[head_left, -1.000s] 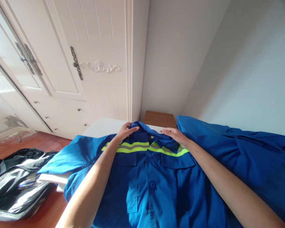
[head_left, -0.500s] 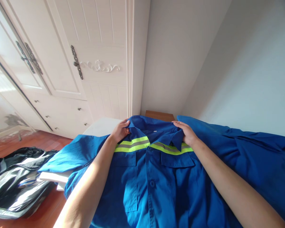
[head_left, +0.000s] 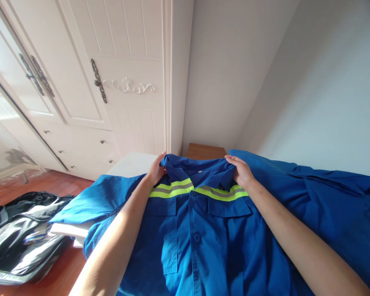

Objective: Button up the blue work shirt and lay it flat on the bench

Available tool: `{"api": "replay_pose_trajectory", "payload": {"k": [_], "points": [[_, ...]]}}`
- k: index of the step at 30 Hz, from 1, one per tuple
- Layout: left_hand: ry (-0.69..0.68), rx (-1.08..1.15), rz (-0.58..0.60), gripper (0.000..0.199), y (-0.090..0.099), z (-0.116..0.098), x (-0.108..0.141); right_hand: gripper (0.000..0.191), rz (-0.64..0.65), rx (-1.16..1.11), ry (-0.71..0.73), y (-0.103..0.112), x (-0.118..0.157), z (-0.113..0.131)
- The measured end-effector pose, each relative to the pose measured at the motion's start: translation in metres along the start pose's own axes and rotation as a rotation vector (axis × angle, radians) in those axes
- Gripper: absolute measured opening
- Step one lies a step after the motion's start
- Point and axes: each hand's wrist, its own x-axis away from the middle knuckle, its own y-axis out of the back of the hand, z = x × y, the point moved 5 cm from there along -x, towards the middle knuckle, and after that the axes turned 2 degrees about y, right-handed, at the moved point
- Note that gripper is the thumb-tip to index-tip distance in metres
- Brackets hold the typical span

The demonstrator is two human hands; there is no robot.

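A blue work jacket lies spread front side up, with buttons down its middle, chest pockets and a yellow-and-grey reflective band across the chest. My left hand grips the left end of its collar, thumb on top. At the collar's right end, my right hand pinches the cloth between thumb and fingers. The collar is held slightly raised and stretched between both hands. A sleeve reaches out to the left.
White wardrobe doors stand behind on the left, a pale wall on the right. An open suitcase lies on the reddish floor. Behind the collar is a brown wooden piece. More blue cloth spreads right.
The collar is lower and flatter than before, its right flap less folded over. My left hand has shifted slightly left; my right hand has barely moved.
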Motion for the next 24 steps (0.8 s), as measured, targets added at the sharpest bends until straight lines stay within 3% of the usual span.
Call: {"api": "replay_pose_trajectory", "payload": {"k": [3,8,12,16,21,24], "points": [[-0.084,-0.221,-0.074,0.048,0.004,-0.001,-0.001,0.037,0.028,0.046,-0.015,-0.003,0.001,-0.004],[-0.191,-0.407,-0.220,0.066,0.018,0.000,-0.007,0.039,0.075,0.147,0.018,-0.008,0.002,-0.009],[-0.341,-0.593,-0.282,0.043,0.019,-0.006,-0.006,0.046,0.110,0.208,0.080,-0.010,0.001,-0.011],[-0.425,-0.794,-0.244,0.017,0.009,-0.009,-0.001,0.048,0.174,0.246,0.106,-0.015,0.002,-0.012],[-0.445,-0.938,-0.181,0.028,0.000,-0.009,0.006,0.059,0.186,0.330,0.074,-0.013,0.001,-0.021],[-0.410,-1.031,-0.145,0.032,0.001,-0.006,0.005,0.054,0.138,0.394,0.047,-0.005,-0.001,-0.029]]}}
